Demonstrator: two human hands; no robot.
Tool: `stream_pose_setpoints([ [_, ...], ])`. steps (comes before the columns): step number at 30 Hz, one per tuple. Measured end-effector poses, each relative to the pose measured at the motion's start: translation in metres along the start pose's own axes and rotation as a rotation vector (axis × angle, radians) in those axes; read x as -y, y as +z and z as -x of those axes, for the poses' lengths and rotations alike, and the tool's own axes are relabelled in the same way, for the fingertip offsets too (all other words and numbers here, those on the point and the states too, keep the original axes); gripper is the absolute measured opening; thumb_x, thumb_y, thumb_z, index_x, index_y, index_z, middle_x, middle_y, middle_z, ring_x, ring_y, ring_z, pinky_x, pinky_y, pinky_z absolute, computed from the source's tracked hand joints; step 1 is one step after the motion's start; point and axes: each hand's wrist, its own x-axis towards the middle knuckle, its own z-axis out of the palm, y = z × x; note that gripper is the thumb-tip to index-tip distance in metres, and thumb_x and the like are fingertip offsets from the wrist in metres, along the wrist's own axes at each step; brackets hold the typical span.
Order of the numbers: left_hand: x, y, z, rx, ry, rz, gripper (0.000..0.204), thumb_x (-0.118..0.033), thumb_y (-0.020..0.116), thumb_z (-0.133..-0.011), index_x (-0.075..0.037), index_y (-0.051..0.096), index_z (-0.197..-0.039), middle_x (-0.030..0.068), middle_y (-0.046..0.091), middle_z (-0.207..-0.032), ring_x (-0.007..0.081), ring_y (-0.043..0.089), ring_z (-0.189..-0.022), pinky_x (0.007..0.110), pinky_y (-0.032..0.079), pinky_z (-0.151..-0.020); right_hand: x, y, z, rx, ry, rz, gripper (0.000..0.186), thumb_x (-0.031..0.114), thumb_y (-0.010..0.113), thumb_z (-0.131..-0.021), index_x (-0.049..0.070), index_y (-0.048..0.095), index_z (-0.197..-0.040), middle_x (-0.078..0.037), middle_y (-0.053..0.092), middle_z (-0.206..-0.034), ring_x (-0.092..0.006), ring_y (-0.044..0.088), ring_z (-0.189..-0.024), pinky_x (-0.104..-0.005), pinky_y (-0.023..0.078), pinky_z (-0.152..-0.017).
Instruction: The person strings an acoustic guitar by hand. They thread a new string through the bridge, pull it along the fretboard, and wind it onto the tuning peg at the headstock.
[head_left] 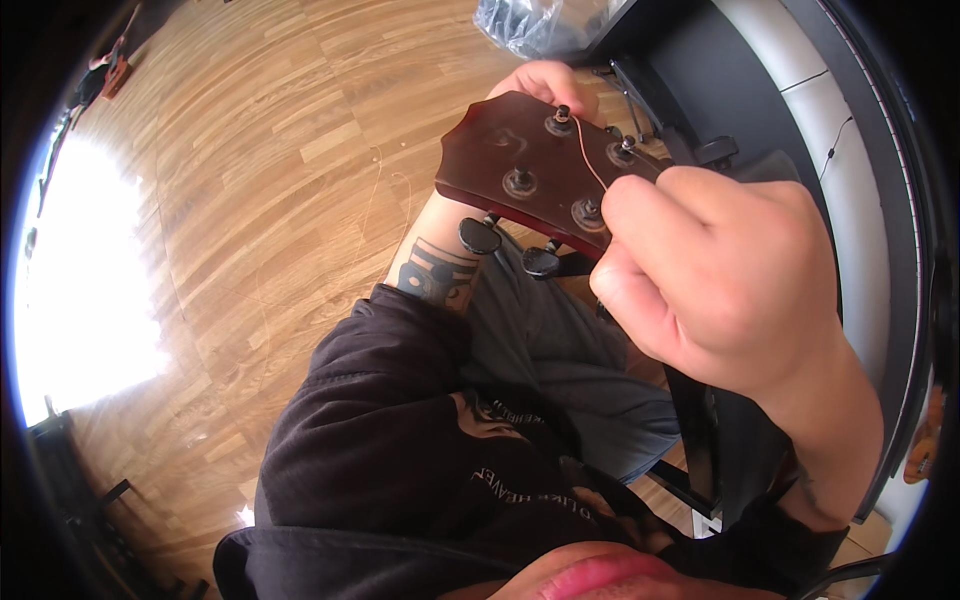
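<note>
A dark brown ukulele headstock (480,150) with four posts is tilted in front of me. Black tuning buttons (480,235) stick out along its near side. My left hand (548,82) reaches beneath it and curls around its far edge, the fingertips partly hidden. From the far-left post a thin copper-coloured string (588,150) runs into my right hand (725,270). That hand is closed over the near right part of the headstock, with the string pinched between thumb and fingers. The ukulele's neck and body are hidden behind it.
Thin loose strands (378,170) show against the wooden floor (250,180) on the left. A black and grey keyboard-like piece of furniture (850,130) curves along the right. Clear plastic wrapping (540,25) lies at the far side. A black stand (90,500) is at lower left.
</note>
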Motion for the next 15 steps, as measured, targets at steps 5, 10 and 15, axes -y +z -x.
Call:
stream_pose_setpoints([
  [5, 0.010, -0.011, -0.006, 0.148, 0.003, 0.336, 0.028, -0.033, 0.079, -0.091, -0.014, 0.062, -0.102, 0.0011, 0.054, -0.093, 0.0155, 0.052, -0.090, 0.029, 0.049, -0.077, 0.000, 0.000, 0.000, 0.000, 0.007, -0.010, 0.021, 0.004, 0.077, -0.072, 0.008, 0.056, -0.075, -0.003, 0.042, -0.061, -0.0213, 0.046, -0.045, -0.0347, 0.036, -0.041],
  [10, 0.005, -0.026, 0.004, 0.046, -0.019, 0.120, 0.031, -0.027, 0.071, -0.100, 0.000, 0.061, -0.111, 0.0133, 0.065, -0.105, 0.0225, 0.069, -0.097, 0.033, 0.061, -0.085, 0.003, -0.002, -0.001, 0.009, 0.021, 0.006, 0.021, 0.006, 0.077, -0.072, 0.008, 0.057, -0.076, -0.004, 0.043, -0.062, -0.0227, 0.047, -0.045, -0.0356, 0.037, -0.041],
  [15, 0.003, -0.014, -0.005, 0.089, -0.051, 0.050, 0.027, -0.031, 0.076, -0.094, -0.010, 0.058, -0.098, 0.0010, 0.052, -0.088, 0.0174, 0.054, -0.087, 0.031, 0.049, -0.072, 0.002, -0.002, 0.001, 0.002, 0.034, 0.032, 0.020, 0.007, 0.078, -0.073, 0.008, 0.058, -0.077, -0.004, 0.043, -0.062, -0.0235, 0.048, -0.045, -0.0364, 0.037, -0.041],
])
